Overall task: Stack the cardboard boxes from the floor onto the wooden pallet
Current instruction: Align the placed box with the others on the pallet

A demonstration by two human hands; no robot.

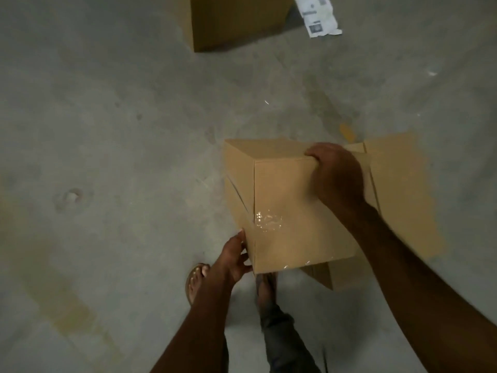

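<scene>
A brown cardboard box (285,200) with clear tape on its top is held above the concrete floor, in the lower middle of the view. My right hand (337,176) curls over its far top edge. My left hand (232,258) grips its near left corner from below. Another cardboard box (403,184) lies on the floor to the right, partly behind the held one. A third box (236,21) stands on the floor at the top of the view, cut off by the frame. No pallet is in view.
A crumpled white printed paper (318,16) lies on the floor at the top right, beside the far box. My sandalled foot (196,278) and a trouser leg (282,337) are under the held box. Bare grey concrete floor (107,130) spreads to the left.
</scene>
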